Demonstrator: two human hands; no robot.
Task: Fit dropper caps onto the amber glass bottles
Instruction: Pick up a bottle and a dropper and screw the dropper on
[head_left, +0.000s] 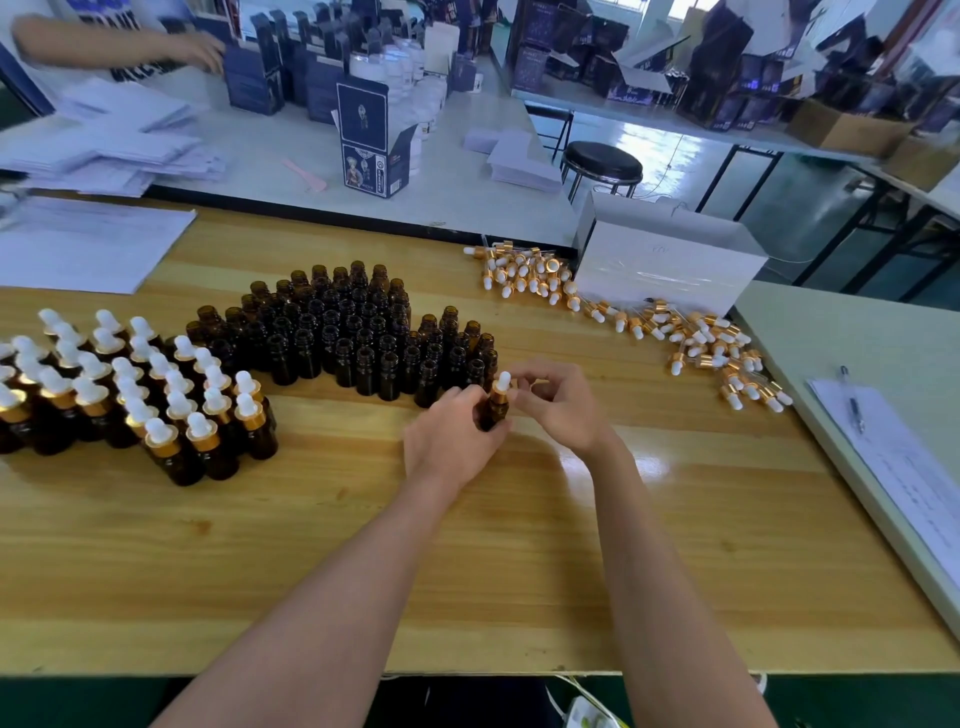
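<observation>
Since the bottle (490, 413) I am holding is my mark for everything else, I begin well to its left, where the finished bottles (156, 400) stand in a tight cluster on the worktop (467, 545), each wearing a gold collar and a white bulb. Nearer, to its left and behind it, the open bottles (353, 332) stand packed together with bare necks. The closest of them are just beside it.

My left grip (452, 439) comes at the bottle from its left and is closed round the dark body, low down, leaving the neck free. The bottle stands upright, its long axis near vertical. Whether its base rests on the worktop I cannot tell.

Straight above it, on that same axis, sits the dropper cap (502, 384), white bulb uppermost and gold collar at the neck. My right grip (558, 402) reaches in from the bottle's right, thumb and forefinger pinched on the cap, the other fingers loosely curled.

So the cap lies directly over the neck, and the right grip is the one on it. I judge the next move to be a turn about that upright axis, with the left holding the glass against it. If the cap leans, the thread may cross.

Farther right of the bottle the loose caps (701, 343) lie scattered, with a white box (670, 270) behind them.
</observation>
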